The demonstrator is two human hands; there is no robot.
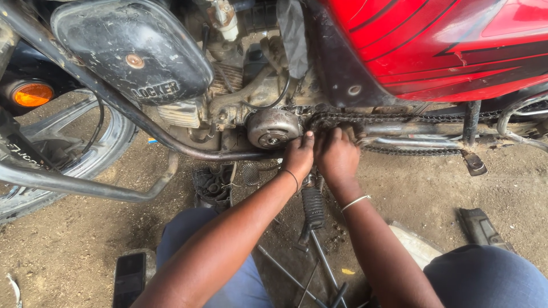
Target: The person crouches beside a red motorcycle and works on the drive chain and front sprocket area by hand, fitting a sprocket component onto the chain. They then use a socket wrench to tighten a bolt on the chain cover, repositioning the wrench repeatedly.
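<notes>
Greasy black drive chain (342, 118) | at round grey metal engine cover (273, 128) | left hand (298, 155), right hand (337, 155): fingertips pressed on chain, grip unclear | advice: feed links evenly.

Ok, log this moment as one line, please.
left hand: fingers on drive chain beside round engine cover | right hand: on chain's front end | motorcycle on dirt | phone by knee

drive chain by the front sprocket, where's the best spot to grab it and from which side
Probably the bare upper run of the greasy metal drive chain, just right of the right hand, pinched from below and in front. It lies straight and exposed there, while the red fuel tank panel overhangs it and the round grey metal engine cover crowds its left end.
</notes>
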